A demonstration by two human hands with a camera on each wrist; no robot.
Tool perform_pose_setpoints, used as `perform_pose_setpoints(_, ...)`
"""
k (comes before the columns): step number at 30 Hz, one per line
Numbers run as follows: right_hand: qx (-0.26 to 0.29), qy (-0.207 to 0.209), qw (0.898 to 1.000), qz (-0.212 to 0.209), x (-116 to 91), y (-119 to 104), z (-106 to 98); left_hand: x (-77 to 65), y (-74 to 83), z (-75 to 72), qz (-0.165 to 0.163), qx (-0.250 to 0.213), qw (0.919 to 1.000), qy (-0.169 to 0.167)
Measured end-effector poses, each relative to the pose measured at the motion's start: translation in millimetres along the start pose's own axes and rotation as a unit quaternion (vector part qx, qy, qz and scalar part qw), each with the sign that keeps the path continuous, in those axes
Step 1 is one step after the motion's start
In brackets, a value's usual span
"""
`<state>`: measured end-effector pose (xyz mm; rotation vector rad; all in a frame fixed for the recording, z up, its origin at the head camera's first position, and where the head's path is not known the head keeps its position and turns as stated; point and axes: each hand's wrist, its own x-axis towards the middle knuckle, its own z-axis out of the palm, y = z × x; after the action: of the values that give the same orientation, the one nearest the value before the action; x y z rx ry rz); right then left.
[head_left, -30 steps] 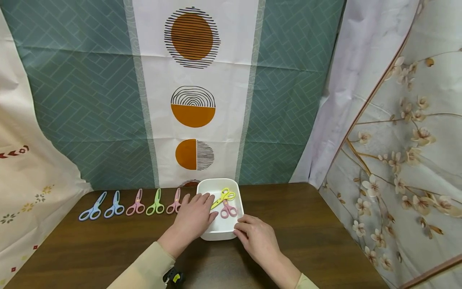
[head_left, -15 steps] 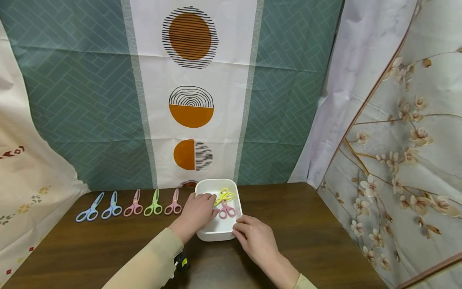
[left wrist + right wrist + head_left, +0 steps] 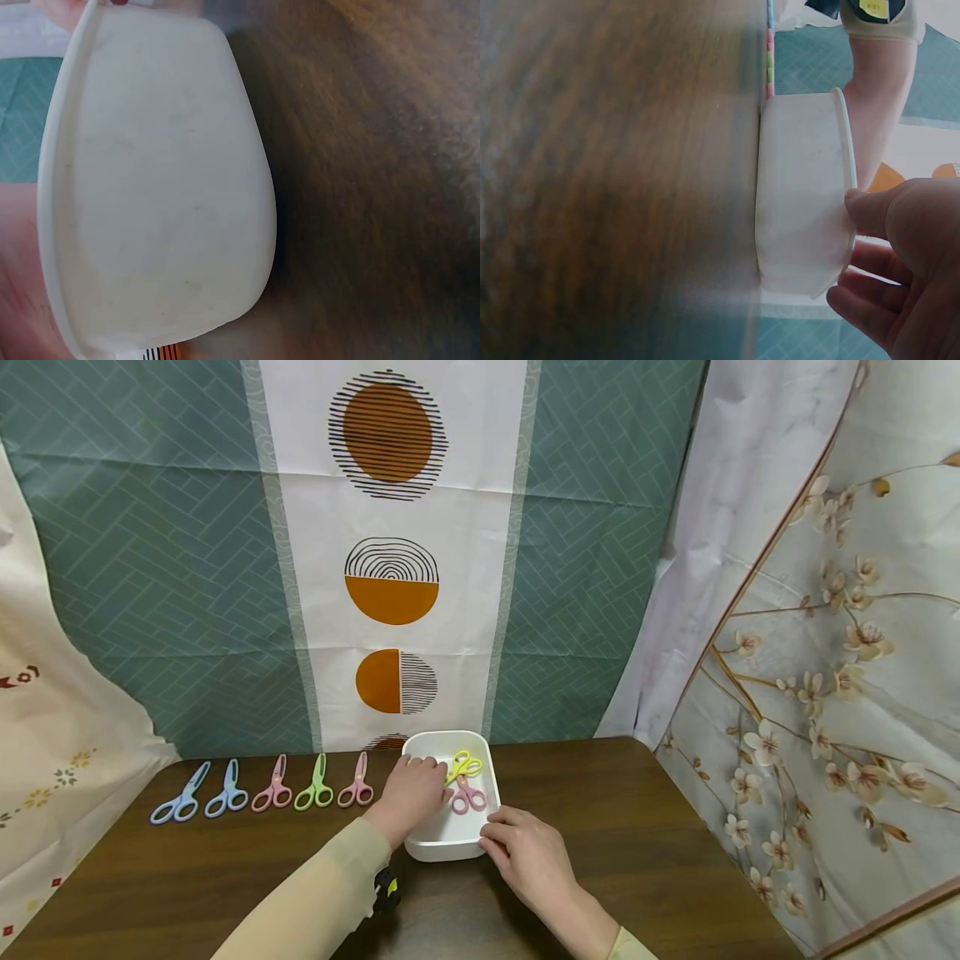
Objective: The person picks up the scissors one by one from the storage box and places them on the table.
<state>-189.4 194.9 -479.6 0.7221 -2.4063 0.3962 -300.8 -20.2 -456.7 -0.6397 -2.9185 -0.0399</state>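
White box [image 3: 448,852] stands in the lower middle of the head view, on a dark brown wooden counter [image 3: 645,860]. It is one single box, open at the top, with rounded corners, smooth walls and a thin rim. Inside, two scissors can be seen: one yellow scissors [image 3: 458,770] and, just below it in the frame, one pink scissors [image 3: 464,787]. The left hand [image 3: 411,793] reaches over the left rim; its fingers bend down into the box, their tips are hidden, so I cannot tell if they pinch something. The right hand [image 3: 531,852] pinches the rim near the lower right corner, between thumb and fingers. At the lower left of the frame five scissors lie in one row: two blue pairs [image 3: 186,794], two pink pairs [image 3: 275,782] and one green pair [image 3: 317,784], ring handles towards the bottom, blades towards the top.
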Motion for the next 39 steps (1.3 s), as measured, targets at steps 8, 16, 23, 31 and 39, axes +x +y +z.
perform_pose_setpoints(8,0.001,-0.01,1.0,0.006,0.8,-0.6,-0.8,9.2,0.3,4.1,-0.001,0.004,0.9999,-0.013)
perform_pose_setpoints(16,0.0,-0.003,1.0,-0.001,1.4,-0.7,-1.6,14.4,4.7,7.6,-0.011,-0.017,0.9996,-0.017)
perform_pose_setpoints(23,0.0,-0.008,1.0,0.001,1.1,0.3,-0.9,18.4,5.8,8.3,-0.026,-0.025,0.9987,-0.037)
perform_pose_setpoints(31,0.001,-0.023,1.0,0.011,2.1,0.4,-1.6,22.9,5.1,10.4,-0.037,-0.009,0.998,-0.05)
perform_pose_setpoints(39,0.0,-0.012,1.0,0.003,1.3,-0.2,-0.7,26.8,4.6,15.5,-0.037,0.004,0.9989,-0.03)
